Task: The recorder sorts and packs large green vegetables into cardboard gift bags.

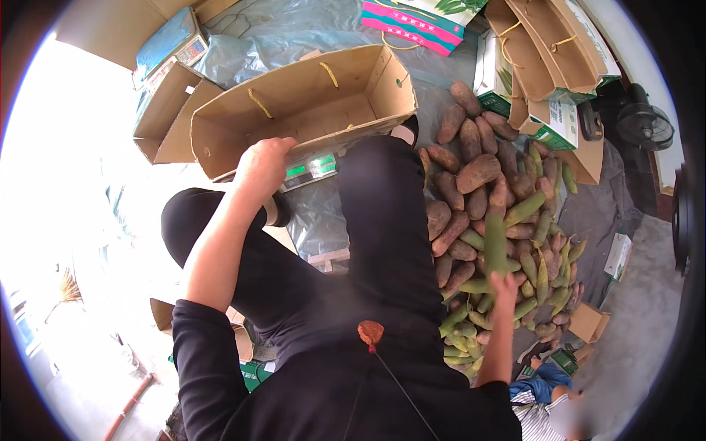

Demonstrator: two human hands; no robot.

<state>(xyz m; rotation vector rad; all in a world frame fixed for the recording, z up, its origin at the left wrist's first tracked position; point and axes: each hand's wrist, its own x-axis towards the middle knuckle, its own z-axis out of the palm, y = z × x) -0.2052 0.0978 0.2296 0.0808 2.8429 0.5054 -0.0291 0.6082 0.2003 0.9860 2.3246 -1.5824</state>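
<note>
Well, the left hand clasps the carton; right of that, the right hand grips a green vegetable.

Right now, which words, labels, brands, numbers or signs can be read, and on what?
Pink-striped carton: white characters on its side, not transcribed here.
Scale: green-lit display, too small to read.
White-and-green carton: print too small to read.
Blue-topped box: markings too small to read.

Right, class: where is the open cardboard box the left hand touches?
In the head view, the open cardboard box sits upper left of centre, beyond a lit display, the left hand on its near rim.
</note>
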